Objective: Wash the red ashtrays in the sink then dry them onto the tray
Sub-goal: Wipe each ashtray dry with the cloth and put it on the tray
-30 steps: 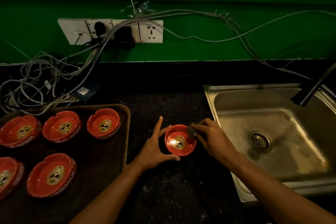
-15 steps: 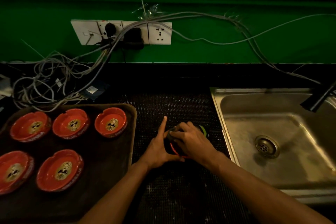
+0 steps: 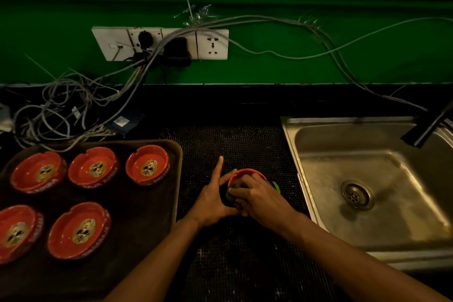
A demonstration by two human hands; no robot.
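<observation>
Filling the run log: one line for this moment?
left hand steadies ashtray | right hand scrubs inside with sponge | on mat, beside sink

Ashtray I'm holding: round red ashtray [image 3: 247,172] under my fingers, glossy, glazed-looking rim.
Scrubber: dark pad with green edge [image 3: 275,185] beneath my right fingertips, matt and coarse.
Mat: black dotted mat [image 3: 235,144] beyond my fingers, rough, rubbery.
Sink: steel basin [image 3: 367,179] right of my fingers, brushed, dull sheen.
Tray: dark brown tray [image 3: 147,216] left of my fingers, matt.
</observation>
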